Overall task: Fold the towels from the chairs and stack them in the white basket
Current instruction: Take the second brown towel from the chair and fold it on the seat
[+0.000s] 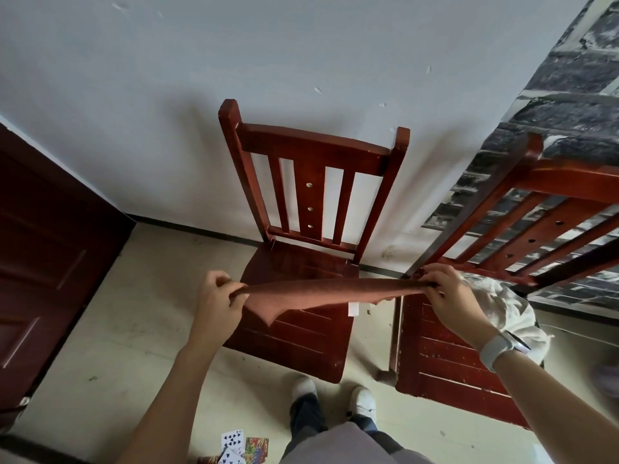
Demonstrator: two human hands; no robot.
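Two red-brown wooden chairs stand side by side – the middle chair [301, 262] against the white wall [167, 95], the right chair [469, 346] by a grey brick-pattern wall [576, 95]. A dark door [43, 246] is at the left. On the right chair lies one crumpled white cloth [509, 309]. Over the middle chair's seat, one brown towel [318, 294] is stretched flat in the air – the left hand [217, 299] pinches one end, the right hand [449, 293] pinches the other. A small white tag [353, 309] hangs from it; no writing can be read. Some playing cards [239, 445] lie on the floor near two white shoes [335, 395].

playing card [232, 439] (floor), 9 spade pips, no words
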